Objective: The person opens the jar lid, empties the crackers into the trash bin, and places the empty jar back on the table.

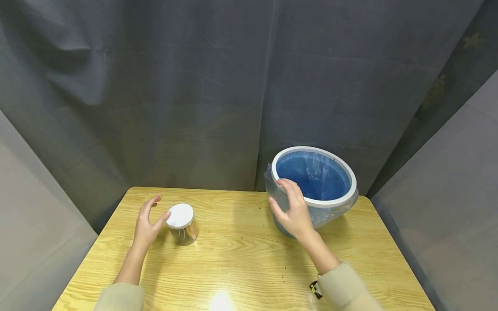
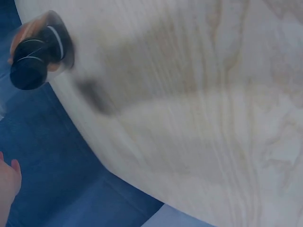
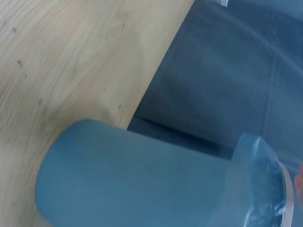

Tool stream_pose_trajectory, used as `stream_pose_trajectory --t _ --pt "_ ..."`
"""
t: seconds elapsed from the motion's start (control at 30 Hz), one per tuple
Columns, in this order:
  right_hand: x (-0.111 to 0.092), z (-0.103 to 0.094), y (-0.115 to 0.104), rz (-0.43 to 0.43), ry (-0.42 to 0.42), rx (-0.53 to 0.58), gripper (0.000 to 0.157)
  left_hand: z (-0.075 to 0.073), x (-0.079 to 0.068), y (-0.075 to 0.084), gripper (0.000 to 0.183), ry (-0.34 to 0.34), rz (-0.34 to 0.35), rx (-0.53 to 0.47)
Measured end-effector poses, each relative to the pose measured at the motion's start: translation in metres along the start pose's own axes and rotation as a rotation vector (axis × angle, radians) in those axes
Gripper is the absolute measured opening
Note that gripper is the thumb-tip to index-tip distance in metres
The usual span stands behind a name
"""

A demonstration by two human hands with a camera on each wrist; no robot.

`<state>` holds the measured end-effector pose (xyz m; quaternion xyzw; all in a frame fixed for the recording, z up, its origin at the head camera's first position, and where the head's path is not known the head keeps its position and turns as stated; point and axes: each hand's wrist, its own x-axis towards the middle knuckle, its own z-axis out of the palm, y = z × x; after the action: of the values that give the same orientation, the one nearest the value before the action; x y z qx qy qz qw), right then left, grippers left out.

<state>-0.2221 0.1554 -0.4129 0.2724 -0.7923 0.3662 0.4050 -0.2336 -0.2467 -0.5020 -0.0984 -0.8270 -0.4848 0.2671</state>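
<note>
My left hand (image 1: 147,222) is spread, thumb and fingers apart, at the left of a clear jar (image 1: 184,236) with a white lid (image 1: 180,216). In the left wrist view a gap separates the hand (image 2: 8,182) from the jar (image 2: 66,45); dark and orange shapes show in it, their kind unclear. On the right stands a blue bin (image 1: 311,175) with a white rim (image 1: 352,181) and a clear plastic liner (image 1: 330,214) folded over it. My right hand (image 1: 293,214) is at the near left of the rim, fingers loosely bent; touching cannot be told. Only its fingertips (image 3: 299,187) show beside the bin (image 3: 132,175) in the right wrist view.
Both stand on a wooden table (image 1: 233,246). A dark grey curtain (image 1: 202,95) hangs behind its back edge, with pale panels (image 1: 447,181) at the sides. A small black and yellow thing (image 1: 316,289) shows beside my right cuff.
</note>
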Motion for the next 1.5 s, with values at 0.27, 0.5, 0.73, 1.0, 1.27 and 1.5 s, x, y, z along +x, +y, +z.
stream_pose_trajectory --t 0.27,0.5,0.73,1.0,1.27,1.5 --pt "-0.004 0.021 -0.008 0.039 -0.079 0.003 0.043 0.0 -0.014 -0.01 0.061 -0.046 -0.061 -0.02" --pt "-0.009 0.04 -0.013 0.06 -0.125 0.009 0.044 0.001 -0.025 -0.018 0.069 -0.085 -0.111 -0.042" --pt "-0.012 0.058 -0.018 0.081 -0.156 0.03 0.043 0.004 -0.038 -0.023 0.076 -0.121 -0.188 -0.057" --pt "-0.016 0.076 -0.021 0.14 -0.231 0.034 0.044 0.011 -0.045 -0.029 0.083 -0.146 -0.244 -0.07" --pt "-0.015 0.092 -0.021 0.169 -0.281 0.021 0.047 0.016 -0.048 -0.033 0.087 -0.181 -0.275 -0.114" --pt "-0.019 0.107 -0.025 0.195 -0.343 0.004 0.05 0.017 -0.049 -0.023 0.091 -0.201 -0.323 -0.156"
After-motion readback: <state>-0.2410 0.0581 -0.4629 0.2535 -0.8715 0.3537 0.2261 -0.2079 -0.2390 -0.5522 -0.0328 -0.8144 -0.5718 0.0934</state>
